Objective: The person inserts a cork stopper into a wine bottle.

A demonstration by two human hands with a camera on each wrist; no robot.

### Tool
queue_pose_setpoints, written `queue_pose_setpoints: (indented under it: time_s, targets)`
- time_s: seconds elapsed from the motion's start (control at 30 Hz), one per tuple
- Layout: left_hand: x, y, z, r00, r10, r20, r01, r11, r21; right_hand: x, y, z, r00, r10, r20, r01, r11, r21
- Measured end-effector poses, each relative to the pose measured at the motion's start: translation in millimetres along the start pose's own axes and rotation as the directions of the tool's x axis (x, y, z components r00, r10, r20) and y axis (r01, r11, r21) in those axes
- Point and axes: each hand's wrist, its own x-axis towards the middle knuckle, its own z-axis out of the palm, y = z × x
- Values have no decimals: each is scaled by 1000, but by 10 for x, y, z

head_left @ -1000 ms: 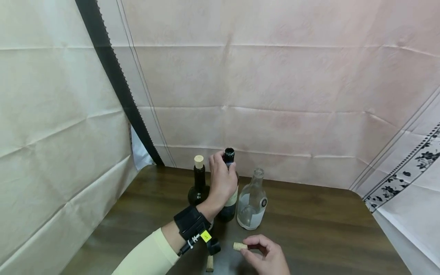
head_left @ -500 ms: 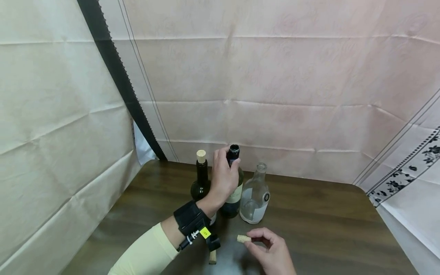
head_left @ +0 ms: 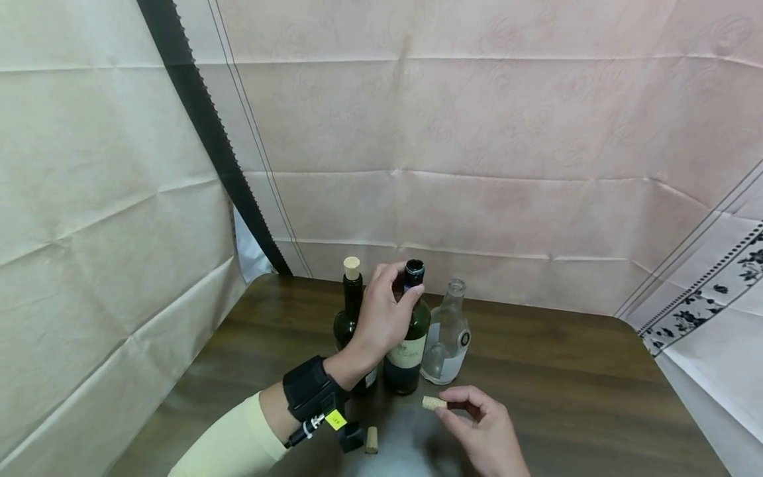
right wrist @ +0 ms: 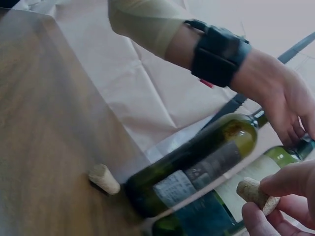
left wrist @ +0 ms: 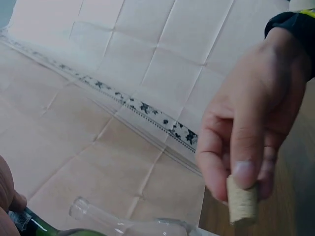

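Note:
In the head view, my left hand (head_left: 381, 315) grips the neck of an upright green wine bottle (head_left: 406, 354) with a cream label; its mouth is uncorked. My right hand (head_left: 485, 427) pinches a small cork (head_left: 434, 403) between thumb and fingers, lower than the bottle's mouth and nearer to me. The left wrist view shows this cork (left wrist: 242, 201) under the thumb. Left of the gripped bottle stands a dark wine bottle (head_left: 352, 301) with a cork (head_left: 352, 267) in its mouth, partly hidden by my left hand. To the right is a clear glass bottle (head_left: 444, 344), uncorked.
A loose cork (head_left: 372, 440) stands on the brown wooden table (head_left: 554, 384), near my left wrist. Behind the table hangs a creased pale cloth (head_left: 477, 132), with further cloth at both sides. The three bottles stand close together towards the table's back edge.
My left hand has drawn the green bottle slightly towards me and to the right, and its label shows more. My right hand keeps its cork and has shifted slightly. The head view has tilted a little.

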Motion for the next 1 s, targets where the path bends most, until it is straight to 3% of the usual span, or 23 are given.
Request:
queue_pose_setpoints:
  time_s: [0.27,0.43,0.57,0.73,1.0]
  targets:
    - [-126,105,-126,996,22,89,-18,999,-51,50,-60,-172,1000,-2,5,1,1000,17]
    - [-234,143,-197,987,33,156,-24,998,-55,68,-83,-271,999,-49,18,49,999,16]
    - [-306,141,-237,977,32,212,-19,998,-65,82,-94,-347,997,-73,9,73,997,10]
    - [-365,142,-283,963,40,265,-19,996,-84,97,-108,-424,999,-45,6,45,999,9]
    - [-456,200,-347,924,74,375,-16,988,-156,125,-76,-492,997,-73,4,73,997,-27]
